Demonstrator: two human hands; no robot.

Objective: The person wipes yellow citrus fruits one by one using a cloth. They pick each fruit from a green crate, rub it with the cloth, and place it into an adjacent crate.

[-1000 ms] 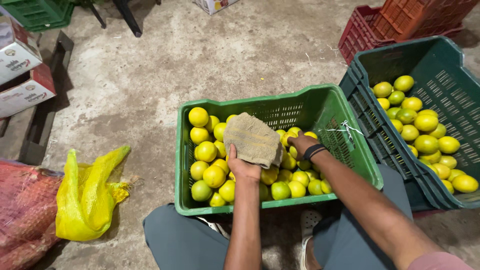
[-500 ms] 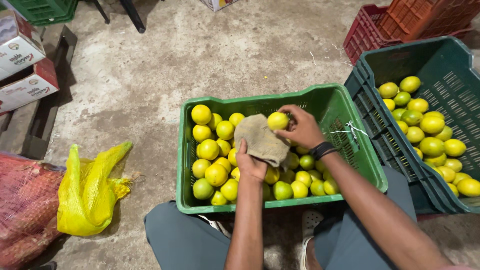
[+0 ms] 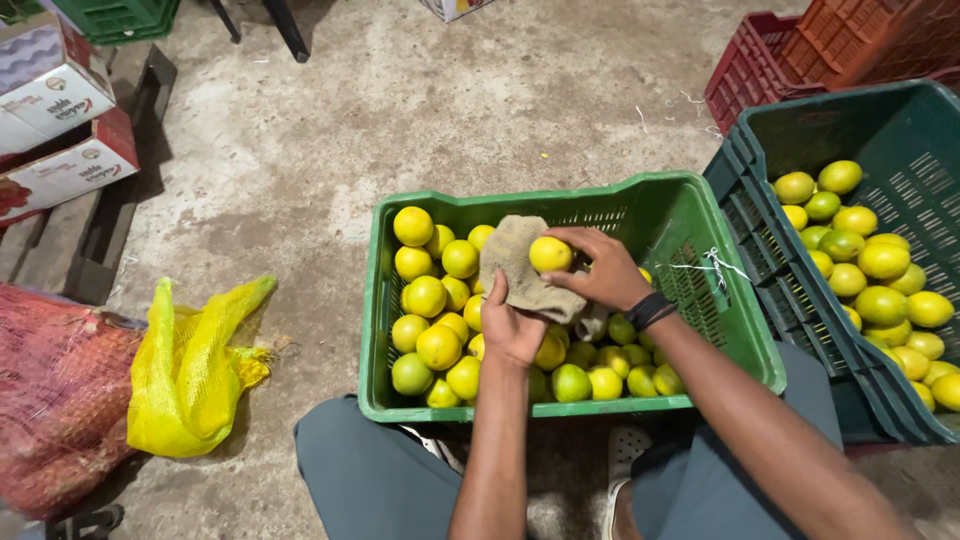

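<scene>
On the floor at far left lie a red net sack and a yellow net bag, with cartons behind them. Over the middle of the green crate, the left hand is closed on a tan cloth, cupping it from below. Just right, the right hand has its grip clamped on a yellow fruit and presses it against the cloth, above the fruit heaped in the crate. Wiping seems the step in hand; turning the fruit in the cloth would reach its other sides. At right, a dark crate holds more fruit.
</scene>
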